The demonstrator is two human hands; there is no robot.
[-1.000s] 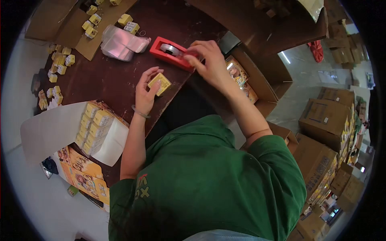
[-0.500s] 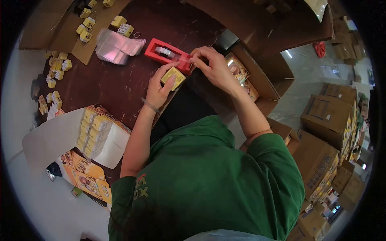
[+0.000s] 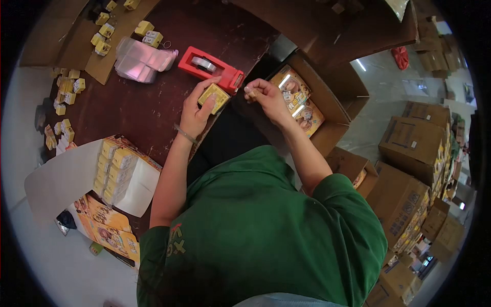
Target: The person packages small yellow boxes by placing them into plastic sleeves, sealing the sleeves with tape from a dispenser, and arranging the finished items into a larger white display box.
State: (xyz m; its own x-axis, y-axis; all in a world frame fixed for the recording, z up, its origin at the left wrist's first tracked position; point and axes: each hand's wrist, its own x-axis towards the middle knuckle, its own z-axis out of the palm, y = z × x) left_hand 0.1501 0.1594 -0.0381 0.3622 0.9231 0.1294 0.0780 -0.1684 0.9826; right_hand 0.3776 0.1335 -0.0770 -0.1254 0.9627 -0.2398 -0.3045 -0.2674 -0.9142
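My left hand (image 3: 196, 110) is closed around a small yellow box (image 3: 214, 99) near the front edge of the dark red table. Beside it lies a red tape dispenser (image 3: 228, 78) with a roll of clear tape (image 3: 203, 64) in it. To the right of the dispenser, past the table edge, my right hand (image 3: 265, 96) has its fingertips pinched together; what they hold is too small to make out. Clear plastic sleeves (image 3: 139, 61) lie on the table left of the dispenser, next to small yellow-and-white blocks (image 3: 152, 39).
An open white carton (image 3: 142, 190) with rows of small yellow boxes stands at the left. More yellow pieces (image 3: 66, 87) lie along the far left. At the right, an open cardboard box (image 3: 327, 94) holds illustrated packages (image 3: 308, 118); stacked cartons (image 3: 412, 138) stand beyond.
My right hand has moved away from the dispenser's cutting end, slightly down and to the right. My left hand still holds the yellow box. The whole view has shifted slightly.
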